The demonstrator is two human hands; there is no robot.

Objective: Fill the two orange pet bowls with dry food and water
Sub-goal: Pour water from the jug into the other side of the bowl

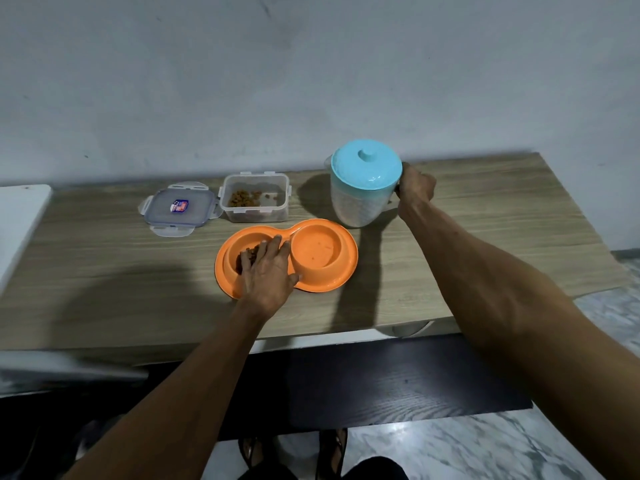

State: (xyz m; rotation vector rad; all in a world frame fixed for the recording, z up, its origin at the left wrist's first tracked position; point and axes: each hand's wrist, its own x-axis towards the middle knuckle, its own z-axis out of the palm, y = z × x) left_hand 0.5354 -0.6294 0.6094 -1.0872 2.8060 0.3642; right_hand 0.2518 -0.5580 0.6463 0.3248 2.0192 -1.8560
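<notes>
An orange double pet bowl [341, 275] lies on the wooden table. Its left bowl holds brown dry food [250, 255]; the right bowl [315, 251] looks empty. My left hand [268, 271] rests flat over the left bowl, fingers spread, touching the food and the rim. My right hand [414, 190] is closed around the handle of a clear jug with a blue lid [363, 187], which stands upright just behind the right bowl. A clear food container [255, 199] with a little dry food stands open behind the left bowl.
The container's lid [180, 210] lies flat to its left. A white object [19, 223] sits at the table's left edge. The wall runs close behind the table. A dark lower surface [381, 379] and marbled floor are in front.
</notes>
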